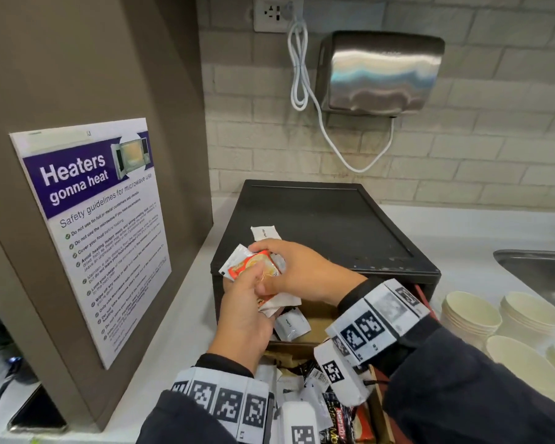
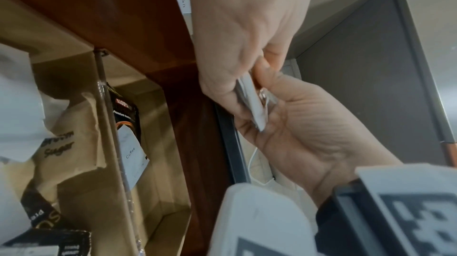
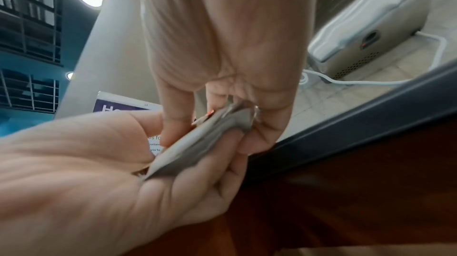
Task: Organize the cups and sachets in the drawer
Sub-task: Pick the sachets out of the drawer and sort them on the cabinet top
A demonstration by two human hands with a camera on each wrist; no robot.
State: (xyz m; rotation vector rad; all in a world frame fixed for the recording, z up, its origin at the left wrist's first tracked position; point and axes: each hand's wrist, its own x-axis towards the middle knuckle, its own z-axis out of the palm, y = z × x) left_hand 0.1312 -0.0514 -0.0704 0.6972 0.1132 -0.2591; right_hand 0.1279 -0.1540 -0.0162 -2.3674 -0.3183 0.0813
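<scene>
Both hands hold one bundle of sachets (image 1: pixel 253 270) over the back of the open drawer (image 1: pixel 318 325). The top sachet is red and orange, the others white. My left hand (image 1: pixel 258 285) grips the bundle from below, thumb on top. From the right, my right hand (image 1: pixel 269 256) pinches its upper edge. The wrist views show the bundle (image 2: pixel 252 102) (image 3: pixel 197 143) edge-on between the fingers. A white coffee sachet (image 1: pixel 292 325), a brown sugar sachet (image 2: pixel 64 149) and a dark Kopiko sachet (image 2: pixel 123 107) lie in the drawer. Stacked paper cups (image 1: pixel 471 315) stand on the counter to the right.
The drawer belongs to a black box unit (image 1: pixel 318 219) with one white sachet (image 1: pixel 265 232) on its top. A brown cabinet with a microwave poster (image 1: pixel 90 232) stands left. A steel sink (image 1: pixel 542 274) is at the right, a hand dryer (image 1: pixel 378 72) on the wall.
</scene>
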